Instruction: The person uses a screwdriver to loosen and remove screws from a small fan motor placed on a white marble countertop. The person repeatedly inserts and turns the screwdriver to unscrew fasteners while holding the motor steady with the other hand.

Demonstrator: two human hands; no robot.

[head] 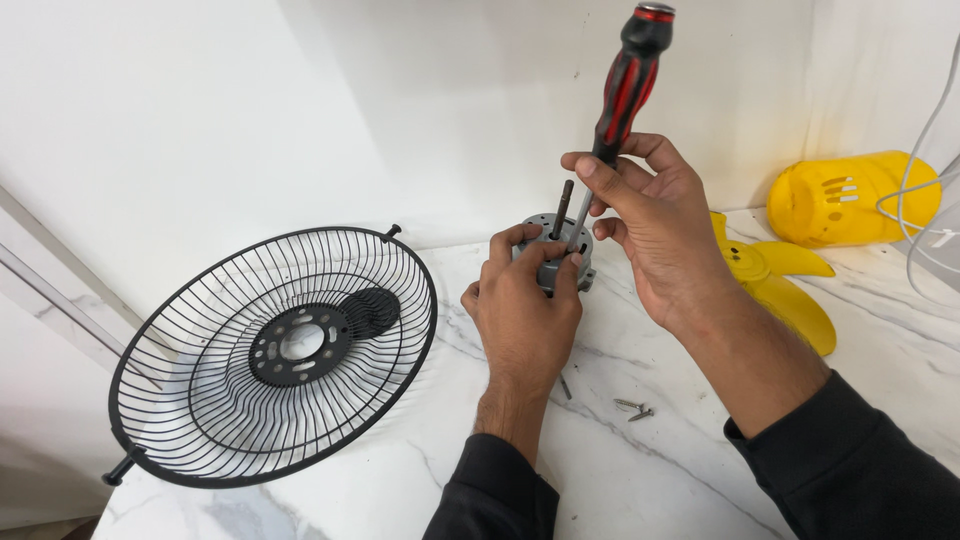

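Your left hand (525, 305) grips the grey fan motor (556, 248), half hiding it; your right hand (648, 228) fingers pinch the screwdriver (618, 110), tip unseen, at twelve o'clock.

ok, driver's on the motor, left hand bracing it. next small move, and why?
Probably seat the tip and turn. The right hand holds the screwdriver upright with its tip at the motor top, the left hand clamps the housing, and loose screws already lie on the counter.
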